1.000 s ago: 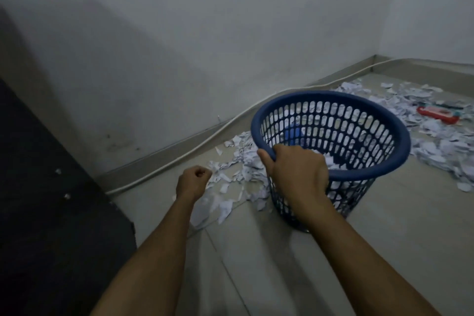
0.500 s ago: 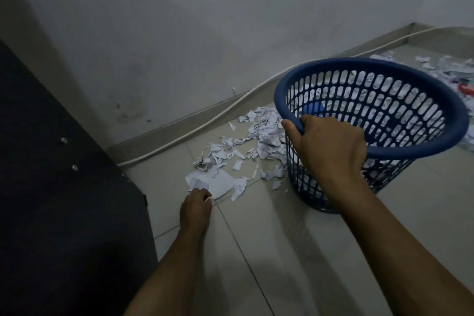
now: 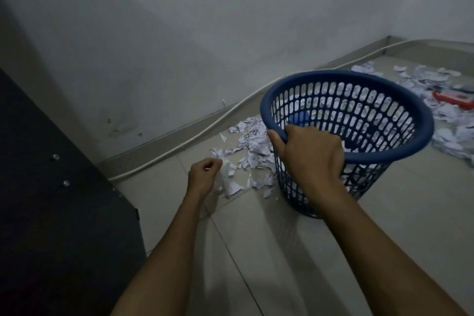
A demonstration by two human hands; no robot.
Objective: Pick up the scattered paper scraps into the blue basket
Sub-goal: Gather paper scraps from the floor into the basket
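On glossy tile, right hand (image 3: 311, 159) grips the slotted blue basket (image 3: 384, 151); left fingers (image 3: 214, 165) pinch crumpled paper scraps (image 3: 228, 179).

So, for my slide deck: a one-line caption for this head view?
Right hand grips the blue basket rim while left hand gathers paper scraps off the floor.

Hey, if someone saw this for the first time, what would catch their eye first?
Probably the blue basket right of centre, its near rim gripped by the right hand. Next, the paper scraps on the floor between it and the wall, where the left hand holds a white piece.
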